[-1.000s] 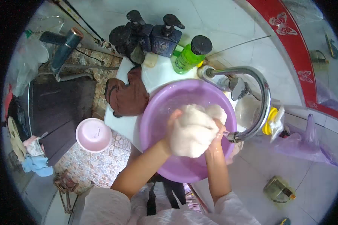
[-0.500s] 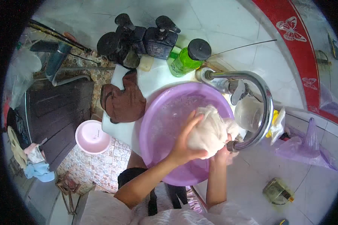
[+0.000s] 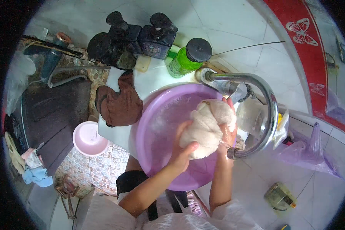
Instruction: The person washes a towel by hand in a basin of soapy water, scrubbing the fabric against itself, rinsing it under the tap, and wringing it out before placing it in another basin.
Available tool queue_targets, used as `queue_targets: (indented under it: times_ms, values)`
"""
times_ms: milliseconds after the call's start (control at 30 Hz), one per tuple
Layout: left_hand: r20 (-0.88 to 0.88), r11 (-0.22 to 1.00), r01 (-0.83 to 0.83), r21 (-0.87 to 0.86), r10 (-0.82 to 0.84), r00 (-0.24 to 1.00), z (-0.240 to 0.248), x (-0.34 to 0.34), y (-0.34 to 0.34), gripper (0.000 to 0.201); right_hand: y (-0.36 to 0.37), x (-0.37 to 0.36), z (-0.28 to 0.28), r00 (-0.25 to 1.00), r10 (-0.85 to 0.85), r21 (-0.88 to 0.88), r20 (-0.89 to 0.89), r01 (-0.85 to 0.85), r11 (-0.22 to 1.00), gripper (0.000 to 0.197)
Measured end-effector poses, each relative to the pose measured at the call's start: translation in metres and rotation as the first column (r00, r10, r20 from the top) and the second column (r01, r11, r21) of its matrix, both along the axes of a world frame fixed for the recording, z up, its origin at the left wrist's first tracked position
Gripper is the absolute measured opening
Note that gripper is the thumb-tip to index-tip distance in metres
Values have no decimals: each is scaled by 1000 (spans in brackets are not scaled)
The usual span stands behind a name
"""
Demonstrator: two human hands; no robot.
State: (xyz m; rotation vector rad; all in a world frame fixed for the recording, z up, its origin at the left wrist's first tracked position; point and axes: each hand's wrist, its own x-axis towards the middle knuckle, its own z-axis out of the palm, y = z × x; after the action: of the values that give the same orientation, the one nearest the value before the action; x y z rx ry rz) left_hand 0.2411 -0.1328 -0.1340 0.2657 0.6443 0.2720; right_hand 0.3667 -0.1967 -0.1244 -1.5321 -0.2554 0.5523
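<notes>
The left hand (image 3: 178,154) and right hand (image 3: 228,135) hold a white cloth (image 3: 204,132) (bunched up, I see) over the purple tub (image 3: 151,134).

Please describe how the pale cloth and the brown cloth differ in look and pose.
The pale cloth is creamy white, whereas the brown cloth is dark. The pale cloth is bunched into a rounded bundle; the brown cloth lies flatter, with a narrow part extending from it. The left hand and right hand hold the pale cloth over the purple basin, while the brown cloth rests on the white counter. Both show folds.
</notes>
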Motion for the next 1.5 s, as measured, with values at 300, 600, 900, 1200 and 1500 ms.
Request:
queue_targets:
  times_ms: [300, 600, 900, 1200, 1500]
  values:
    - [23, 902, 77, 424, -96, 995, 4, -8, 30, 67, -4, -46, 7, 934, -246, 113, -259, 283, 952, 55]
    - [66, 780, 277, 561, -376, 924, 13, -20, 49, 59, -48, -52, -22, 736, 251, 455, -629, 87, 886, 88]
    - [-196, 671, 50, 739, 144, 970, 27, -29, -12, 95, -51, -96, -1, 654, -172, 269, -737, 517, 813, 68]
    - [282, 956, 292, -16, -276, 919, 6, -41, 23, 99, -104, -144, 27, 898, -310, -154, -314, 274, 949, 73]
    - [198, 460, 219, 860, -698, 688, 18, -29, 55, 98, -68, -107, 31, 928, -163, -22, -336, 165, 986, 68]
